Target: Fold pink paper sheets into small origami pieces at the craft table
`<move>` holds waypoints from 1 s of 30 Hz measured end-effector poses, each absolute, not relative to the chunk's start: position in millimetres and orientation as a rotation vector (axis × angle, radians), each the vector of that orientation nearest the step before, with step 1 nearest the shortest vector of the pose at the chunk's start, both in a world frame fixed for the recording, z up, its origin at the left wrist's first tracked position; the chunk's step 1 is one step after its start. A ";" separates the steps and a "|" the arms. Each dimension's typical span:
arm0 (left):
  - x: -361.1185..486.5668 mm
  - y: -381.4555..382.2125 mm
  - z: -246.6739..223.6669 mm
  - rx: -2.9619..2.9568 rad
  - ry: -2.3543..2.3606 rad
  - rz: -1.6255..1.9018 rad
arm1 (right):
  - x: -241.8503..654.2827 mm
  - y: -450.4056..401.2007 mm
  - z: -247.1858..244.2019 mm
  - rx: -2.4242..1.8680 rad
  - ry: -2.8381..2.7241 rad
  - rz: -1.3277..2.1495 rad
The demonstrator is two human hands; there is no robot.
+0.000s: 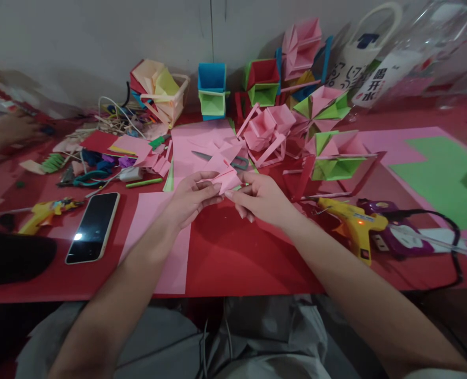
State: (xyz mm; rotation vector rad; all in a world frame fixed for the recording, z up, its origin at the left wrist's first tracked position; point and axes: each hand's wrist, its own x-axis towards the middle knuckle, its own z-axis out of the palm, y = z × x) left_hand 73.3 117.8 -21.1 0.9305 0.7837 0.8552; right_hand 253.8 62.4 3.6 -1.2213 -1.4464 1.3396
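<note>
Between my two hands is a piece of folded pink paper (227,179), raised over the front of the red table. My left hand (197,196) pinches its left side with the thumb and fingers. On the other side my right hand (259,195) grips the lower right corner between thumb and fingertips. Just behind the paper, a pair of scissors (239,162) lies on a stack of pink sheets (186,142), partly covered by pink paper. A flat pink sheet (174,263) lies under my left forearm.
Several folded paper boxes (212,79) stand along the wall. A yellow glue gun (357,223) with a lit orange light lies right; another glue gun (40,216) and a phone (93,226) lie left. Green paper (446,179) is far right. Another person's hand (12,129) is far left.
</note>
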 end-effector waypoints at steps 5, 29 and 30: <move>73.5 117.6 -20.2 0.948 0.805 0.846 | 253.5 62.9 3.1 -1.235 -1.440 1.339; 73.7 114.8 -17.5 0.971 0.765 0.778 | 251.5 63.7 0.6 -1.237 -1.406 1.273; 74.0 114.8 -17.9 0.976 0.765 0.772 | 251.2 63.7 -0.1 -1.243 -1.402 1.266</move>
